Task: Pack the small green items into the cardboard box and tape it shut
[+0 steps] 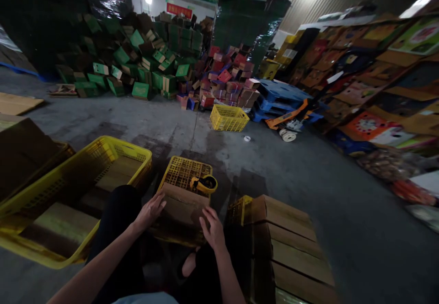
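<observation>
A brown cardboard piece point(183, 205) lies on an upturned yellow crate point(181, 169) in front of my knees. My left hand point(150, 211) rests on its left edge with the fingers stretched out. My right hand point(213, 227) presses flat on its right near corner, fingers apart. Just beyond the cardboard, a yellow tape dispenser point(204, 184) sits on the crate top.
A large yellow crate point(87, 157) with flat cardboard stands at my left. A stack of flattened cartons point(288, 240) lies at my right. Farther off: a small yellow basket point(228, 117), blue pallets point(279, 94), a pallet jack point(288, 120), piles of green boxes point(137, 66) and red boxes point(228, 80).
</observation>
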The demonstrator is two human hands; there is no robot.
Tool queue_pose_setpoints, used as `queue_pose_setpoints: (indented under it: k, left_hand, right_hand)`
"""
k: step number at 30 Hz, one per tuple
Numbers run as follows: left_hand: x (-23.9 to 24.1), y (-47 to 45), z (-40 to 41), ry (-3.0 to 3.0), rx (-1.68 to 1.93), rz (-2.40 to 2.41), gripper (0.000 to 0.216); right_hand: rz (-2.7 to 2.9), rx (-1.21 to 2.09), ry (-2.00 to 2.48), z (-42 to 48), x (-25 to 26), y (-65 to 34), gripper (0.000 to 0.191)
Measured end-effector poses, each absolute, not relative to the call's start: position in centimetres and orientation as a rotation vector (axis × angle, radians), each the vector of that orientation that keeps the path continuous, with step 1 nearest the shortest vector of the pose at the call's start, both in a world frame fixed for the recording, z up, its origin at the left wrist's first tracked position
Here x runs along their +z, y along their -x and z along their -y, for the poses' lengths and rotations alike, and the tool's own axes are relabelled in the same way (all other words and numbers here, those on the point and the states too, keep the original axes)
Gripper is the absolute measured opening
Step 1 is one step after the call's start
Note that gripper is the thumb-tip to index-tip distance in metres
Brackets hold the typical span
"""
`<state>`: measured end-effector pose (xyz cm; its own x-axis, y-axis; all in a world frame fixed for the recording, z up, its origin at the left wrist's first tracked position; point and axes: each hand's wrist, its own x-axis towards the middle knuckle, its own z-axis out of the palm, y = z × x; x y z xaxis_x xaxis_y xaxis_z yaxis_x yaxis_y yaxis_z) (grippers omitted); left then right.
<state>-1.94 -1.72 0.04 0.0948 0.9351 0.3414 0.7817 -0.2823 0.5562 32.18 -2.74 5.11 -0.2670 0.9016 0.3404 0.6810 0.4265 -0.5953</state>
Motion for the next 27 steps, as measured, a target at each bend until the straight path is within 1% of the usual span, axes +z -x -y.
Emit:
queue_pose_setpoints:
  k: [13,21,27]
  left_hand:
    - [-1.3,1.3,1.7,-2.130,1.022,-1.822,0.044]
    - [0.4,0.7,1.9,-2.128,0.962,-1.849,0.043]
    - [2.2,0.6,2.0,-2.154,0.880,-1.805,0.042]
  right_hand:
    - [2.047,0.487,1.354,2.8,5.0,-32.2,0.041]
    - [2.064,0.579,1.367,2.7,4.7,-32.3,0.046]
    - [2.078,0.581,1.374,2.7,4.3,-32.4,0.047]
